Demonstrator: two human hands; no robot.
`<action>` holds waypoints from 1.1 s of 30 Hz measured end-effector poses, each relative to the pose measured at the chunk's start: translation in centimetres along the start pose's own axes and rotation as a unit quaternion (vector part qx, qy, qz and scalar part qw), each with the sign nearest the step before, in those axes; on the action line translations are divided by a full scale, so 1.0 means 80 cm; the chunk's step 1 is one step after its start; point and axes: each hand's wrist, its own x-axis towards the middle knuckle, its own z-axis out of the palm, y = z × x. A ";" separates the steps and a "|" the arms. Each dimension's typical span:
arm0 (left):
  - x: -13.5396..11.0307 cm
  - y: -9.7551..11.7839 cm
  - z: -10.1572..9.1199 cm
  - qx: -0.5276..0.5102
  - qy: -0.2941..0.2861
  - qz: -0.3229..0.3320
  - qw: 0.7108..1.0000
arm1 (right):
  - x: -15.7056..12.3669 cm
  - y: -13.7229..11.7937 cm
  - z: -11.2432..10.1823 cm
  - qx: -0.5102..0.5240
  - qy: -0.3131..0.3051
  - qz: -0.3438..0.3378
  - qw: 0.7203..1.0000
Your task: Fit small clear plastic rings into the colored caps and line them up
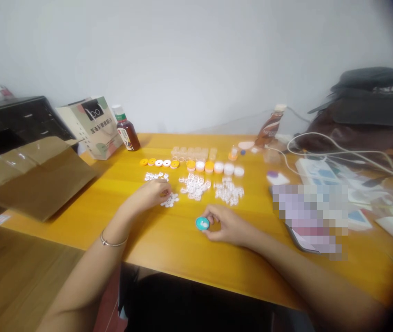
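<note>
My right hand pinches a round teal cap-like piece by its edge, above the front of the table; a small white part shows on its face. My left hand has its fingers curled together at a pile of small white discs. Whether anything is between those fingertips is too small to tell. Small white knobbed parts lie just beyond that hand. White wheel-like pieces are heaped between the hands, with another white heap to their right.
Behind the heaps runs a row of orange and white round pieces, then clear cups. A dark drink bottle and paper bag stand back left. At right are a brown bottle, cables and a pixelated phone.
</note>
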 end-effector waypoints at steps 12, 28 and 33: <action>0.005 0.045 0.001 -0.035 0.031 0.087 0.995 | 0.002 0.002 0.002 0.022 0.000 0.013 1.000; 0.016 0.084 0.044 -0.145 -0.019 0.178 0.973 | 0.005 0.009 0.005 0.050 -0.003 0.010 0.999; 0.018 0.084 0.049 -0.082 0.000 0.182 0.980 | 0.006 0.009 0.005 0.047 0.003 0.026 0.999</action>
